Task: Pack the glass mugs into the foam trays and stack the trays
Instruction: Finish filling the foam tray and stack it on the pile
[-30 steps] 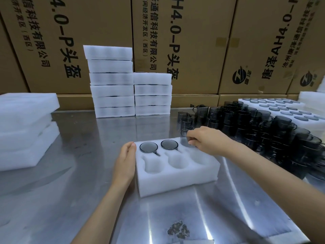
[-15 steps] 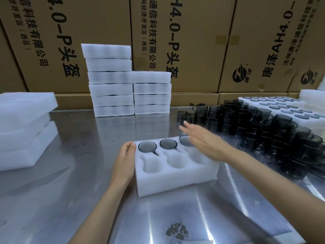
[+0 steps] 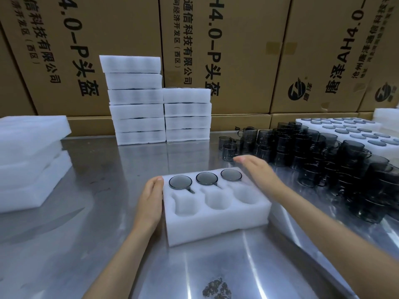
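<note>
A white foam tray (image 3: 216, 227) with six pockets lies on the steel table in front of me. Three dark glass mugs (image 3: 206, 178) fill its back row; the front three pockets are empty. My left hand (image 3: 150, 201) rests flat against the tray's left side, fingers straight. My right hand (image 3: 258, 172) hovers open beside the tray's back right corner, fingers stretched toward a crowd of loose dark glass mugs (image 3: 302, 152) on the right. It holds nothing.
Two stacks of foam trays (image 3: 159, 108) stand at the back centre against cardboard boxes (image 3: 216, 50). More foam slabs (image 3: 30, 160) are piled at the left. A large filled foam tray (image 3: 354, 130) sits far right behind the loose mugs.
My right hand let go of the third mug in the back row, opened, and moved right and back toward the loose mugs. The left hand stayed on the tray.
</note>
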Demonstrator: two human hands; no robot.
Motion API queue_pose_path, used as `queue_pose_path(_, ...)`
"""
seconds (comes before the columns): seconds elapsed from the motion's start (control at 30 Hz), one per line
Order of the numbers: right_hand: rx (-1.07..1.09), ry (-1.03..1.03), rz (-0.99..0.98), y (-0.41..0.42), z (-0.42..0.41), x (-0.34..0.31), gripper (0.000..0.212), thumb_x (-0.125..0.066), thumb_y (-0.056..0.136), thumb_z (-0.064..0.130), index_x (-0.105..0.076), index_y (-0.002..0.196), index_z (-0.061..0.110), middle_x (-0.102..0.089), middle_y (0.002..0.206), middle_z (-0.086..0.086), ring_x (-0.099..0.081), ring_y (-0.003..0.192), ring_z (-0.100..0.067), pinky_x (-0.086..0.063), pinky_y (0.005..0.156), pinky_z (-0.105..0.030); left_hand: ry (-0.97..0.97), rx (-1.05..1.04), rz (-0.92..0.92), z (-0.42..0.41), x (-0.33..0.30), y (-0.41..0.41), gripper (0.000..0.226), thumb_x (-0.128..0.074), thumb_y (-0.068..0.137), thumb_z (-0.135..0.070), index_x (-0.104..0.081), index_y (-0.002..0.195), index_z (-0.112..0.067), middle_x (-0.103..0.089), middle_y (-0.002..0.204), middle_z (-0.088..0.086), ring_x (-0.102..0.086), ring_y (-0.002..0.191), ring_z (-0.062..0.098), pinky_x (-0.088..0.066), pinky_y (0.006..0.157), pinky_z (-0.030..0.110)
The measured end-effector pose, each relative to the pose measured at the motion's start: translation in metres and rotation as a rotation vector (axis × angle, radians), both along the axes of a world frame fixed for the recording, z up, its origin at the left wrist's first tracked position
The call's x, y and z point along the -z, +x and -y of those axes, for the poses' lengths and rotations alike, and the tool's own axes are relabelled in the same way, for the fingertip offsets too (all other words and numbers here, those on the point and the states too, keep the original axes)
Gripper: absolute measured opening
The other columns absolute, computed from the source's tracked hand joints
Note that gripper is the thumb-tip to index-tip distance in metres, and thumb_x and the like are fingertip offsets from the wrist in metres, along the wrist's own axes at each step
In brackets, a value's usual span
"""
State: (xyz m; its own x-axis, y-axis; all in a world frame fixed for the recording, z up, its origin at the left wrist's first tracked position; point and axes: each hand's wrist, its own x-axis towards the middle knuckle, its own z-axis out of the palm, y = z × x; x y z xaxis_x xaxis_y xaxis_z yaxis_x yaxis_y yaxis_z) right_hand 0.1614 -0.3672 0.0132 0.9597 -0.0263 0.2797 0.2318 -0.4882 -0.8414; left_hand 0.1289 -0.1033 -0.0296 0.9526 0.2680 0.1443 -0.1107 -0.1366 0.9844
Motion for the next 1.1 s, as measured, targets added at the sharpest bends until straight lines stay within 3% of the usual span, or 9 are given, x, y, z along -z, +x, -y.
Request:
queue_pose_path(0.17, 0.166, -0.135, -0.096, 0.056, 0.019, 0.009, 0.036, -0.043, 0.096, 0.010, -0.055, 0.129, 0.013, -0.054, 0.135, -0.003, -0.049, 0.120, -0.016, -0.037, 0.092, -0.025, -0.075, -0.049, 0.019, 0.001, -0.001, 0.002, 0.026, -0.042, 0.097, -0.033, -0.065, 0.098, -0.021, -0.067, 0.080, -0.023, -0.063, 0.082, 0.005, -0.049, 0.079, 0.032)
queue_pose_path(0.3, 0.198, -0.331, -0.107, 0.094, 0.021, 0.002, 0.043, -0.039, 0.096, 0.008, -0.046, 0.138, 0.015, -0.049, 0.140, -0.007, -0.052, 0.119, -0.027, -0.041, 0.088, -0.029, -0.056, -0.064, 0.023, 0.003, -0.001, 0.004, 0.025, -0.042, 0.096, -0.031, -0.065, 0.096, -0.020, -0.067, 0.087, -0.017, -0.062, 0.089, 0.011, -0.048, 0.089, 0.038)
queue_pose_path(0.43, 0.230, -0.653, -0.191, 0.119, 0.019, 0.002, 0.055, -0.036, 0.094, 0.010, -0.032, 0.147, 0.025, -0.042, 0.141, -0.017, -0.050, 0.113, -0.036, -0.047, 0.091, -0.042, -0.034, -0.076, 0.015, 0.003, 0.000, 0.006, 0.024, -0.043, 0.095, -0.033, -0.065, 0.096, -0.023, -0.065, 0.096, -0.015, -0.060, 0.098, 0.015, -0.047, 0.094, 0.041)
queue_pose_path(0.53, 0.209, -0.903, -0.177, 0.128, 0.015, 0.006, 0.065, -0.040, 0.091, 0.004, -0.024, 0.149, 0.026, -0.035, 0.146, -0.013, -0.031, 0.134, -0.031, -0.041, 0.096, -0.044, -0.038, -0.073, 0.002, 0.002, 0.001, 0.007, 0.024, -0.044, 0.094, -0.035, -0.065, 0.095, -0.023, -0.066, 0.097, -0.012, -0.061, 0.098, 0.016, -0.048, 0.093, 0.040)
queue_pose_path(0.6, 0.217, -1.064, -0.126, 0.131, 0.013, 0.007, 0.063, -0.045, 0.089, 0.001, -0.028, 0.146, 0.022, -0.037, 0.146, -0.006, -0.023, 0.138, -0.026, -0.036, 0.099, -0.045, -0.019, -0.077, -0.008, 0.002, 0.002, 0.009, 0.025, -0.043, 0.095, -0.037, -0.064, 0.095, -0.024, -0.066, 0.096, -0.012, -0.060, 0.096, 0.015, -0.047, 0.089, 0.037)
queue_pose_path(0.77, 0.308, -1.437, 0.057, 0.135, 0.007, 0.002, 0.035, -0.051, 0.089, 0.008, -0.047, 0.123, 0.017, -0.050, 0.127, -0.003, -0.032, 0.124, -0.025, -0.035, 0.091, -0.036, 0.064, -0.091, -0.027, 0.002, 0.003, 0.010, 0.035, -0.035, 0.097, -0.047, -0.059, 0.090, -0.022, -0.065, 0.089, -0.010, -0.057, 0.088, 0.013, -0.042, 0.077, 0.033)
queue_pose_path(0.87, 0.307, -1.403, 0.077, 0.131, 0.012, 0.004, 0.030, -0.053, 0.089, 0.012, -0.052, 0.118, 0.020, -0.059, 0.115, -0.001, -0.037, 0.119, -0.024, -0.033, 0.092, -0.036, 0.093, -0.095, -0.033, 0.003, 0.003, 0.010, 0.038, -0.032, 0.097, -0.049, -0.058, 0.089, -0.023, -0.064, 0.091, -0.008, -0.057, 0.090, 0.014, -0.041, 0.079, 0.035)
queue_pose_path(0.97, 0.308, -1.266, 0.095, 0.113, 0.020, 0.005, 0.023, -0.053, 0.093, 0.031, -0.057, 0.113, 0.020, -0.064, 0.105, -0.005, -0.044, 0.115, -0.025, -0.032, 0.092, -0.038, 0.102, -0.087, -0.045, 0.003, 0.004, 0.010, 0.037, -0.032, 0.097, -0.050, -0.058, 0.090, -0.024, -0.064, 0.093, -0.008, -0.056, 0.092, 0.016, -0.040, 0.081, 0.036)
queue_pose_path(1.1, 0.349, -1.099, 0.128, 0.070, 0.021, 0.010, 0.033, -0.045, 0.094, 0.045, -0.058, 0.079, 0.019, -0.059, 0.077, -0.003, -0.053, 0.097, -0.028, -0.031, 0.077, -0.036, 0.146, -0.085, -0.075, 0.001, 0.005, 0.012, 0.036, -0.027, 0.097, -0.053, -0.056, 0.097, -0.032, -0.058, 0.098, -0.013, -0.052, 0.095, 0.017, -0.035, 0.082, 0.034)
